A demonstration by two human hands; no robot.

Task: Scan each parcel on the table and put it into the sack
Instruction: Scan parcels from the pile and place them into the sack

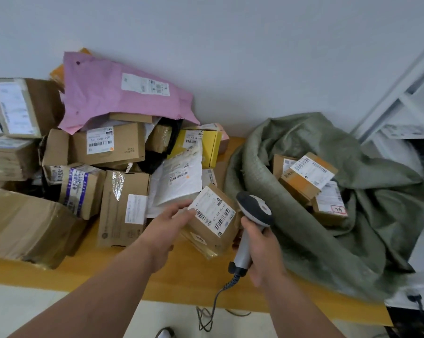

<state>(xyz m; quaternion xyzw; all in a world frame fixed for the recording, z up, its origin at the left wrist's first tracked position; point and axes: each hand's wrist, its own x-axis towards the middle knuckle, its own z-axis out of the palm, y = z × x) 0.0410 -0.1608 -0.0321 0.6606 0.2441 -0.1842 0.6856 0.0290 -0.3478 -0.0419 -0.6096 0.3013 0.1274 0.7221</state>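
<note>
My left hand [168, 224] holds a small brown cardboard parcel [213, 230] tilted above the table, its white barcode label facing up. My right hand [259, 250] grips the handle of a grey barcode scanner [253, 211], whose dark head sits just right of the parcel's label. The green woven sack [352, 228] lies open on the right end of the table, with three labelled boxes [308, 176] inside. A heap of parcels [118, 147] covers the left half of the table.
The heap includes a pink mailer [103, 93], a yellow box [211, 145], a white mailer [179, 179] and large brown cartons [23, 225]. The wooden table [181, 274] has a front edge near me. The scanner's cable [211, 311] hangs below. White shelving [406, 113] stands at right.
</note>
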